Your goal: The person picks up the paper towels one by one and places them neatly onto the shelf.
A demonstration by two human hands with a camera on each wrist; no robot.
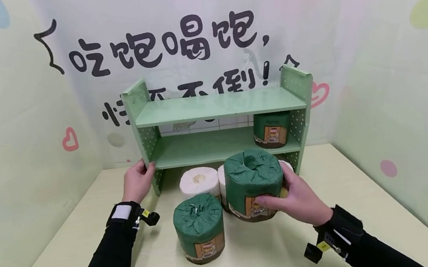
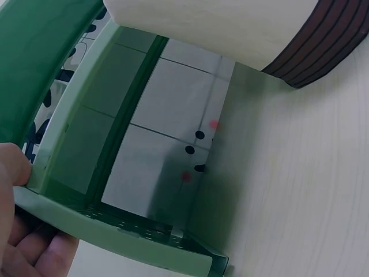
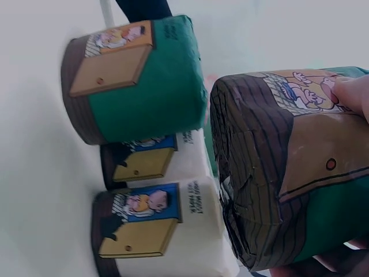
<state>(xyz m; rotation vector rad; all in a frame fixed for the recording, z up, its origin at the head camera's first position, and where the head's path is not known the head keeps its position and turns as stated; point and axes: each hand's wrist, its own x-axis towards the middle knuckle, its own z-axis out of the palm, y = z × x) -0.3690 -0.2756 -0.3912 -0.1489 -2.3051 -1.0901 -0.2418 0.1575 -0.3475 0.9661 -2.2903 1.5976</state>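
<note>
A green paper-wrapped toilet roll point(image 1: 252, 181) is in my right hand point(image 1: 301, 196), thumb across its front and fingers around its far side. It is tilted slightly in front of the shelf unit. My left hand point(image 1: 138, 181) grips the left side panel of the light green two-tier shelf point(image 1: 217, 106), thumb and fingers on either side of the panel in the left wrist view. Another green toilet roll point(image 1: 199, 233) stands on the table, left of the held one. White toilet rolls point(image 1: 198, 181) stand under the lower tier, partly hidden behind the green ones.
One more green toilet roll point(image 1: 272, 128) stands at the right end of the lower tier, against the perforated side panel point(image 1: 299, 99). The pale wooden table point(image 1: 74, 246) meets printed fabric walls point(image 1: 388, 91) at the back and both sides.
</note>
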